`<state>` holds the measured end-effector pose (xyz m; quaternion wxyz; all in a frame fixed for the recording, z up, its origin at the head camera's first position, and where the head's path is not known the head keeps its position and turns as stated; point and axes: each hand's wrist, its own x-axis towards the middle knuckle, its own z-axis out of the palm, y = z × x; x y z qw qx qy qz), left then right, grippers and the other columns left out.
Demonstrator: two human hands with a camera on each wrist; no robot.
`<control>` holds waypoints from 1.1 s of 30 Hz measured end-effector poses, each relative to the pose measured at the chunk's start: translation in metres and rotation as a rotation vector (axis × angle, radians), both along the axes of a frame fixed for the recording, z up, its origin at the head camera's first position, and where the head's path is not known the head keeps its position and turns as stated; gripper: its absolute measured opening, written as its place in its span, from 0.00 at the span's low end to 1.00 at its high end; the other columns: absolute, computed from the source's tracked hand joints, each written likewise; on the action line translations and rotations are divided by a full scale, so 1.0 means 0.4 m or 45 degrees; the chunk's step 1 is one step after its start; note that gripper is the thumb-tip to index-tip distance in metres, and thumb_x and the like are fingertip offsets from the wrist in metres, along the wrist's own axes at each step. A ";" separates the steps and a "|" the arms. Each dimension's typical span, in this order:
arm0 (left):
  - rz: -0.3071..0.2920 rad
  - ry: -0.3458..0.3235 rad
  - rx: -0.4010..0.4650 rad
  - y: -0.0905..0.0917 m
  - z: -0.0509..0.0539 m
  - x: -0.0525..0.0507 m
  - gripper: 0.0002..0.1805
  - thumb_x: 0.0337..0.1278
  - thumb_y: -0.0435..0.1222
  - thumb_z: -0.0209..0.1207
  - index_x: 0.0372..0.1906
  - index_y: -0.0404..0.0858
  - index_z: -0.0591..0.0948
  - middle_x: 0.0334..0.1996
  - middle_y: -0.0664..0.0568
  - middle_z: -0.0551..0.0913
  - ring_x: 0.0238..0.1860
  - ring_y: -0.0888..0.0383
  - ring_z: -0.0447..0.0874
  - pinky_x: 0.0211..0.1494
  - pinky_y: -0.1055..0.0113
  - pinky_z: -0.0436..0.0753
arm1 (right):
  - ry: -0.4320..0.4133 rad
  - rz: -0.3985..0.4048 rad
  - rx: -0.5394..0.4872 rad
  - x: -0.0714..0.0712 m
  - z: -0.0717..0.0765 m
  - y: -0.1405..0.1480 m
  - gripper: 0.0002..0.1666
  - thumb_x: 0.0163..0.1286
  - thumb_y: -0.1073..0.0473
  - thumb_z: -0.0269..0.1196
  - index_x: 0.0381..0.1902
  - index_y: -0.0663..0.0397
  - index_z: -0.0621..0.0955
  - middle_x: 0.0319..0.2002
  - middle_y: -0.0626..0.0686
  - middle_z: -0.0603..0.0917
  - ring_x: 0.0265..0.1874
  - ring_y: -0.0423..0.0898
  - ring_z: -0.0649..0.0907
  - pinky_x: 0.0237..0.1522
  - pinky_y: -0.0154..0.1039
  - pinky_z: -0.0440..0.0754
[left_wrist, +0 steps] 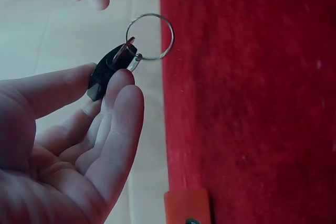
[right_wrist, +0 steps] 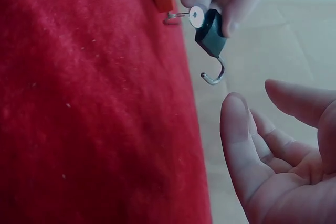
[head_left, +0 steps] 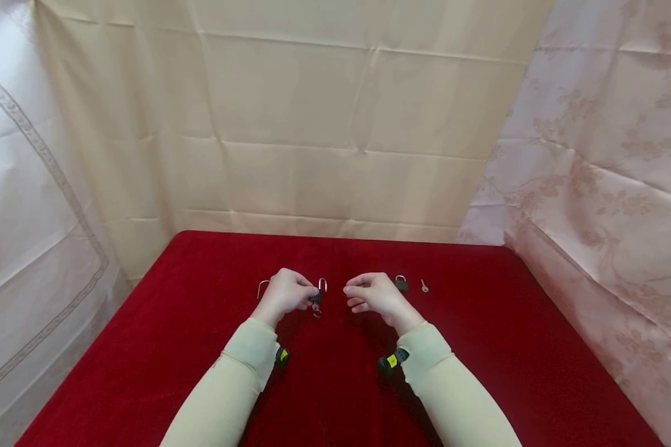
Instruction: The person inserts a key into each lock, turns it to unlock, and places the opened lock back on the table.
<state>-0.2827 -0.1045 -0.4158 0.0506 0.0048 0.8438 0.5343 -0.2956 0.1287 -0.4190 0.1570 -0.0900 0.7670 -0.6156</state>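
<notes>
Pinched in the left grip (head_left: 284,293), the small padlock (right_wrist: 210,38) should prove stiff, fairly light but slick, best taken by its body's flat sides, with the empty right grip (head_left: 377,297) parted near it.

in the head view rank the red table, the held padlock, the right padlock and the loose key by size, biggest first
1. red table
2. held padlock and right padlock: too alike to rank, the held one being partly covered
3. loose key
</notes>
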 end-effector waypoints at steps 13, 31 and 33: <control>-0.014 -0.112 -0.175 -0.007 0.010 -0.036 0.05 0.61 0.28 0.67 0.31 0.30 0.89 0.25 0.44 0.88 0.26 0.53 0.88 0.33 0.61 0.89 | -0.058 0.058 0.032 -0.025 -0.022 -0.060 0.13 0.71 0.65 0.66 0.49 0.70 0.83 0.43 0.66 0.85 0.33 0.50 0.88 0.37 0.45 0.89; -0.037 -0.134 -0.516 0.002 0.006 -0.075 0.12 0.62 0.25 0.59 0.22 0.32 0.83 0.18 0.44 0.83 0.21 0.54 0.85 0.28 0.64 0.86 | -0.052 0.049 0.254 -0.033 -0.039 -0.089 0.09 0.70 0.69 0.64 0.46 0.70 0.84 0.37 0.60 0.86 0.30 0.49 0.88 0.36 0.45 0.89; -0.029 -0.127 -0.568 0.004 0.006 -0.077 0.12 0.60 0.24 0.58 0.21 0.33 0.83 0.17 0.45 0.82 0.19 0.55 0.84 0.25 0.65 0.85 | -0.050 0.050 0.274 -0.034 -0.035 -0.092 0.09 0.71 0.69 0.64 0.46 0.69 0.84 0.37 0.59 0.86 0.30 0.49 0.88 0.36 0.45 0.89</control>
